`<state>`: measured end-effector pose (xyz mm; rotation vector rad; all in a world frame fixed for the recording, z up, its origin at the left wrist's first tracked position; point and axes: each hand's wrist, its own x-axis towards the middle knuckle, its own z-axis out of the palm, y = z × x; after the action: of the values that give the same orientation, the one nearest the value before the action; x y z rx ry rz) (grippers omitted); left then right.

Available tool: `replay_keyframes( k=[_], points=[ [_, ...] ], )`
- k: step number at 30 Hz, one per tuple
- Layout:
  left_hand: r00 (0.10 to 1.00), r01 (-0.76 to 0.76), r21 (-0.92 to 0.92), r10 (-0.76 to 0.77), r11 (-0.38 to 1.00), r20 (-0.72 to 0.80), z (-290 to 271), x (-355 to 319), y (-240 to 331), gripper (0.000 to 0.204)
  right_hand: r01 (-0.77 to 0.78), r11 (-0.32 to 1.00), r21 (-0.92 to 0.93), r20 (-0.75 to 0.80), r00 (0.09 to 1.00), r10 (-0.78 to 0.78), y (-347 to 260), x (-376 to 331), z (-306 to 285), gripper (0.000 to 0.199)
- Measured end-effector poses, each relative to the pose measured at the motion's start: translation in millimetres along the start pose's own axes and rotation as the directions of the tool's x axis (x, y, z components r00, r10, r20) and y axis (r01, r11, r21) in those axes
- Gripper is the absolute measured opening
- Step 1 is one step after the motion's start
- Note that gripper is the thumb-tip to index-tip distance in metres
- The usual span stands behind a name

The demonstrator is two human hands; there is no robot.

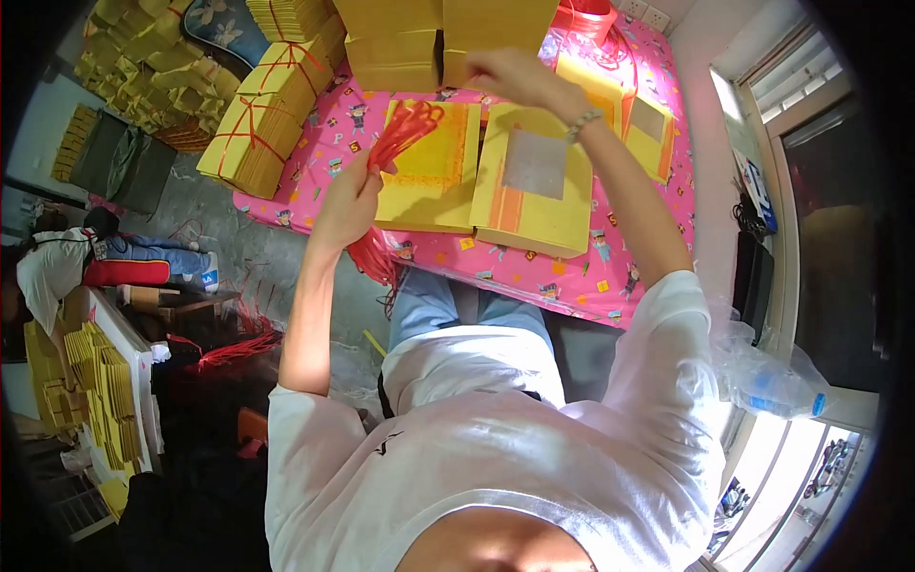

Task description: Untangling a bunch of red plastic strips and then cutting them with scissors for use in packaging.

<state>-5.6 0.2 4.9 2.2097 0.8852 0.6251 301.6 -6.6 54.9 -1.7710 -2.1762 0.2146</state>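
Observation:
My left hand (351,202) is closed around a looped bundle of red plastic cords (408,129); their loose ends hang below the hand past the table's front edge. My right hand (505,74) is raised farther off, in front of tall yellow stacks (393,62). Its fingers are curled together, and whatever may be in them cannot be made out. Beneath my hands two piles of flat yellow paper pieces lie side by side: one has an orange-bordered sheet (434,148) on top, the other a grey panel and an orange strip (510,205).
The table wears a pink patterned cover (315,176). Tied yellow bundles (250,143) line its left side. A red basket (583,19) stands at the far right. At left, another person (59,272) bends over more yellow stacks (100,381). Plastic bottles (777,381) lie at right.

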Motion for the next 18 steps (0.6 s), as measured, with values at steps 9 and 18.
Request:
replay_keyframes(
  k=[9,18],
  points=[
    [0.959,0.268,-0.813,-0.068,0.517,0.273,-2,-49,50,0.017,-0.114,0.985,0.129,-0.338,0.929,0.151,17,-103,8,0.015],
    [0.936,0.344,-0.844,-0.082,0.411,0.341,23,-71,57,0.018,0.170,0.985,0.004,-0.190,0.968,-0.166,-43,-119,62,0.021]
  ],
)
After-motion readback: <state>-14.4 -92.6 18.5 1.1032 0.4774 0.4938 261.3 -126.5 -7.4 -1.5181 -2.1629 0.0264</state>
